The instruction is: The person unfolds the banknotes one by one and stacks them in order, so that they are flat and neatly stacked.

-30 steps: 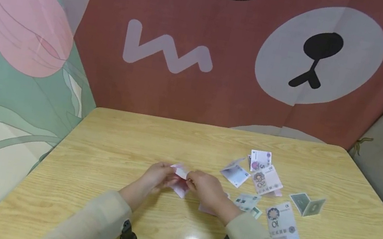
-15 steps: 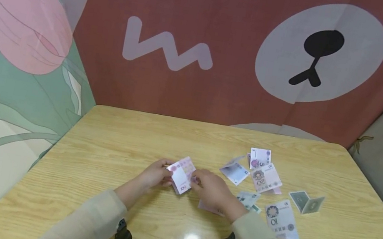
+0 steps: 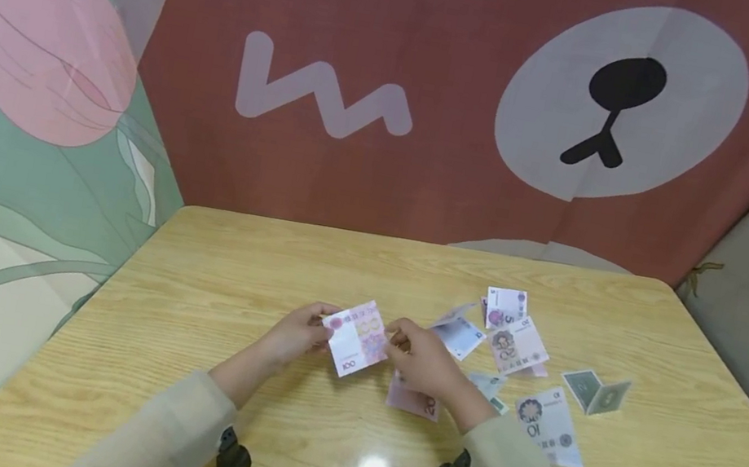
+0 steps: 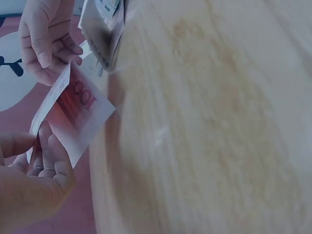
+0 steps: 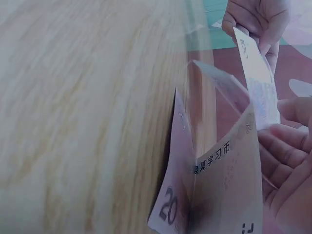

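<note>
A pink play banknote (image 3: 354, 338) marked 100 is held above the table between both hands, its printed face up in the head view. My left hand (image 3: 300, 334) pinches its left edge, thumb on top. At the right edge, the thumb and index finger of my right hand (image 3: 423, 361) pinch the note. The left wrist view shows the 100 note (image 4: 80, 114) folded, with one leaf standing away from the other. Beneath my right hand lies a folded 20 note (image 3: 413, 400), partly covered; its standing leaves (image 5: 222, 175) fill the foreground of the right wrist view.
Several other notes lie right of the hands: a 5 note (image 3: 505, 308), a 20 note (image 3: 517, 346), a 10 note (image 3: 549, 424), a folded bluish note (image 3: 459, 337), a folded green note (image 3: 595, 393). A patterned cloth (image 3: 325, 176) hangs behind the table (image 3: 227, 267).
The 100 note was bent up between the fingers, then turned over and flattened so its printed face shows. My left hand has shifted slightly left; both hands have spread apart a little.
</note>
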`<state>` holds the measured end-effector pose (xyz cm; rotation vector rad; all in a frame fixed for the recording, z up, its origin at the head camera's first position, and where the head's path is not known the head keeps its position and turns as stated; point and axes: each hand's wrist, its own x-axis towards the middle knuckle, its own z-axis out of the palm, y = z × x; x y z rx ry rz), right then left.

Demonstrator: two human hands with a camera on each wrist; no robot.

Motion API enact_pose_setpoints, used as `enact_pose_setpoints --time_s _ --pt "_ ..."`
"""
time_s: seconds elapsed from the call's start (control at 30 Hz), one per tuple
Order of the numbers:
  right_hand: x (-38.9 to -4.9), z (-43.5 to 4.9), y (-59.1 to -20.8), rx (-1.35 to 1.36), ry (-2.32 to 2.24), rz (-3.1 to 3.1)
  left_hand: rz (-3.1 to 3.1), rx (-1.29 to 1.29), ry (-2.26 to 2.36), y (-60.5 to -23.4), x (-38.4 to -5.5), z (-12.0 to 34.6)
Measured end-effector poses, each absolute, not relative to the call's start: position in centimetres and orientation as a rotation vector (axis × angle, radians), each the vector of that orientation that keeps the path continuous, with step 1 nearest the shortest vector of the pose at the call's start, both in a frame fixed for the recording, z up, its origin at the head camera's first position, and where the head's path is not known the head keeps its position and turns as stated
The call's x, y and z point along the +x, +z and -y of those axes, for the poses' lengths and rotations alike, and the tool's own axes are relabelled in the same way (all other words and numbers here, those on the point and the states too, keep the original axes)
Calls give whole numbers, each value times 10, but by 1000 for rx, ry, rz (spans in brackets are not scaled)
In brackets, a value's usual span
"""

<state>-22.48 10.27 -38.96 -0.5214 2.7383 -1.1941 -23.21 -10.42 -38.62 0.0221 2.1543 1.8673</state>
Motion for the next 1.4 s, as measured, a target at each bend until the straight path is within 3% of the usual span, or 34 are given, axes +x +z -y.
enact_pose_setpoints --time_s 0.53,1.4 --pt "-219 -104 -382 -330 -1673 -2393 -2190 268 1812 -359 -223 108" --pt "-211 -102 -370 -416 -2081 -1922 -1968 240 2162 -332 -211 106"
